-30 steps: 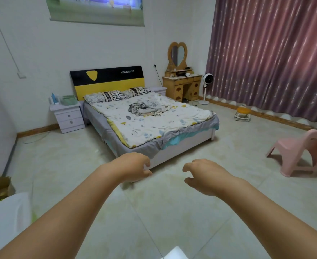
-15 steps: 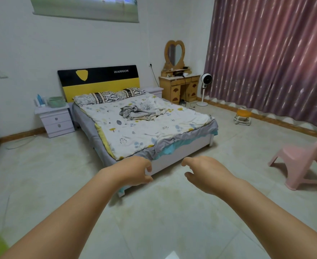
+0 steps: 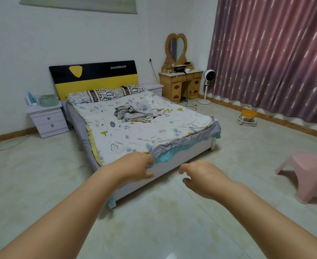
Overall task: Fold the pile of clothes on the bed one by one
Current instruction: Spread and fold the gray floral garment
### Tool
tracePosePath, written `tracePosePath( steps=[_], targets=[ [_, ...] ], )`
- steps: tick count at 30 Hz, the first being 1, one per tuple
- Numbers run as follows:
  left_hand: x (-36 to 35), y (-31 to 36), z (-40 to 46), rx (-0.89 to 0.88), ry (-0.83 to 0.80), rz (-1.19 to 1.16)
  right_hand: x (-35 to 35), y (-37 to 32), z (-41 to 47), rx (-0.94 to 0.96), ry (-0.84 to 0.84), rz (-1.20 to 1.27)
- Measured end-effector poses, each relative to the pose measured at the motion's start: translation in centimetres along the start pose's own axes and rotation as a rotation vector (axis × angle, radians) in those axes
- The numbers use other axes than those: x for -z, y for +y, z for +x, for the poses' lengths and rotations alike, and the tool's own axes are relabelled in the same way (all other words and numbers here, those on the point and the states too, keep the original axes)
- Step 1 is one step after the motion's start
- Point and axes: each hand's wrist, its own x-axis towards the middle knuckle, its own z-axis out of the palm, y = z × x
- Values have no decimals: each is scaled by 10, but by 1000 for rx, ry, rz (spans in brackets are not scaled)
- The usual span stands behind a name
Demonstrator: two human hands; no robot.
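Approaching bed: frame larger, nearer than second ago; foot edge now just past hands. Left hand, right hand: loosely curled, holding nothing. Pile: mid-bed, untouched, out of reach. Folding not begun; closer approach needed.

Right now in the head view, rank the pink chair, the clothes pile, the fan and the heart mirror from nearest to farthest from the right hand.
1. Pink chair, on the floor to the right of the right hand.
2. Clothes pile, mid-bed, ahead and left.
3. Fan, standing by the curtain.
4. Heart mirror, on the dresser at the far wall.
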Motion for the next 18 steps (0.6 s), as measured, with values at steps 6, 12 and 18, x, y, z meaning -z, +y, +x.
tracePosePath(
  steps=[6, 12, 18],
  targets=[
    [13, -41, 73, 8, 11, -6, 0, 26, 82, 25, 22, -17],
    [22, -77, 147, 2, -29, 1, 4, 52, 156, -7, 37, -36],
    [26, -90, 210, -14, -51, 7, 4, 89, 212, -19, 43, -13]
  ],
)
